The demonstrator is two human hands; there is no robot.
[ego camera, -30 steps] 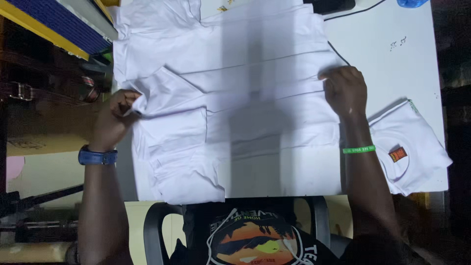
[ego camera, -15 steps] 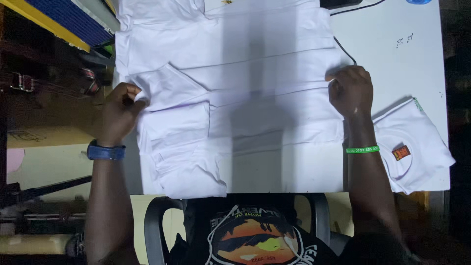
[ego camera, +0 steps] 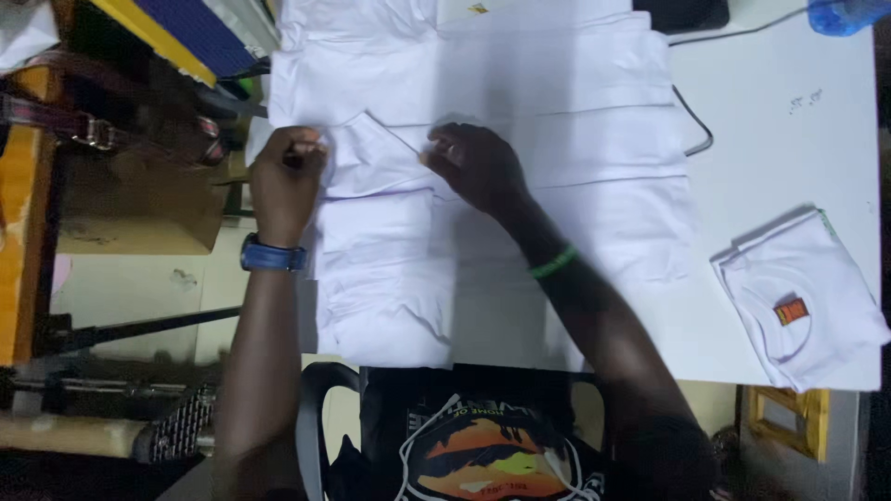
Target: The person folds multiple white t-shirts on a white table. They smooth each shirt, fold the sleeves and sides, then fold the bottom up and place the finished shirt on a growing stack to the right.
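Two bare hands rest on a white cotton T-shirt (ego camera: 520, 121) spread flat across a white table (ego camera: 789, 139); the shirt's top edge is cut off by the frame, and its near-left part is folded over. The left hand (ego camera: 286, 176), blue watch on its wrist, pinches the folded sleeve at the shirt's left edge, fingertips hidden in cloth. The right hand (ego camera: 478, 167), arm crossing inward, presses curled fingers on the fold. A folded white T-shirt (ego camera: 803, 297) lies well apart, right.

Both arms reach forward, hands close together.
Left hand (ego camera: 286, 176) curled knuckles-up; right hand (ego camera: 475, 165) angled inward, fingers bent.
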